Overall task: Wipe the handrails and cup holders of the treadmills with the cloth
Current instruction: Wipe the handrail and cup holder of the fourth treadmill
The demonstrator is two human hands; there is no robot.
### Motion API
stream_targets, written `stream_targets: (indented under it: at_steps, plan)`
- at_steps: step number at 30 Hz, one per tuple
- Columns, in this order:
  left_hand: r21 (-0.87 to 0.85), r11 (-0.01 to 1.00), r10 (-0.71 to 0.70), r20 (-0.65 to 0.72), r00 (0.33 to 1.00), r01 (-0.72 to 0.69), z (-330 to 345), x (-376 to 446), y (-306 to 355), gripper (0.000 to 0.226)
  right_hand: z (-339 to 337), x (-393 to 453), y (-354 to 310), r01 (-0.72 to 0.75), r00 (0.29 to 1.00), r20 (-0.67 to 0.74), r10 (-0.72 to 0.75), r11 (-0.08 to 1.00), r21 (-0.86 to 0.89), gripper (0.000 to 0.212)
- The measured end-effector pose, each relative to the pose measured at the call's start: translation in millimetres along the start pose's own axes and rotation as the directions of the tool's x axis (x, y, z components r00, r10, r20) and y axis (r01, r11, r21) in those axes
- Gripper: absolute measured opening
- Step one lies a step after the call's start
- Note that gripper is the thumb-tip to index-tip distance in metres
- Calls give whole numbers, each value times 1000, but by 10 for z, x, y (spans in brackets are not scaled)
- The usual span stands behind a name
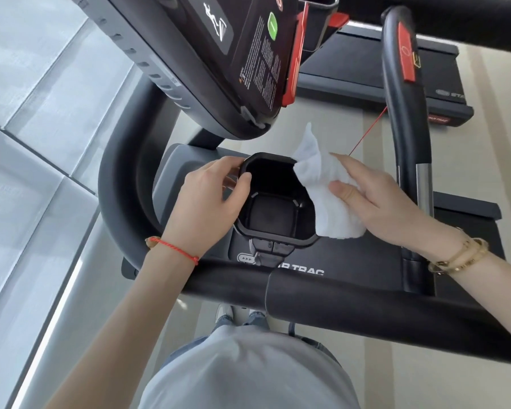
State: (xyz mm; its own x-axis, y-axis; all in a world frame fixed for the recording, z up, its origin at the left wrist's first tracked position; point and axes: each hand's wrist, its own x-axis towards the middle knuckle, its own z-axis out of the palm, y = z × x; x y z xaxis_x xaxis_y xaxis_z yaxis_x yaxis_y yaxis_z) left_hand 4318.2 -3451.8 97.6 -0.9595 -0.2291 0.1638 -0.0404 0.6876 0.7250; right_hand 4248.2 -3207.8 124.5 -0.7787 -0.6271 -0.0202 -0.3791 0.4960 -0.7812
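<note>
A black cup holder (273, 199) sits in the treadmill's grey side tray, its inside dark and bare. My left hand (210, 199) grips the holder's left rim, thumb hooked over the edge. My right hand (375, 199) holds a white cloth (328, 193) against the holder's right rim, thumb pinching the fabric. A thick black handrail (351, 302) runs across below the holder. A second black handrail (401, 113) with a red stop tab rises at the right.
The treadmill console (236, 54) hangs over the far side of the holder, with a red safety cord (366, 134) beside it. Another treadmill deck (366, 72) lies beyond. Glass floor panels (36, 143) fill the left. My feet (239, 314) stand below the rail.
</note>
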Motion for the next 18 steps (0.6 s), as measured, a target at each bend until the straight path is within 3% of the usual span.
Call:
stream_targets:
  at_steps: [2,5,11,16,18]
  plan:
    - [3,1000,-3,4,1000,3,4,2,-3,24,65,-32,-20,-29,999,36,29,1000,-6,41]
    - [8,1000,0,8,1000,0,12,1,2,25,234,39,-52,-168,985,59,162,978,125,48]
    - [21,1000,11,3,1000,-11,11,-9,6,24,362,321,-178,-313,935,-81,344,912,264,23]
    - [21,999,37,50,998,-39,10,3,-8,34,605,-56,-236,-396,862,-98,497,783,480,43]
    - [26,997,73,91,993,-75,-6,4,-2,37,641,-81,-236,-417,851,-115,512,792,446,45]
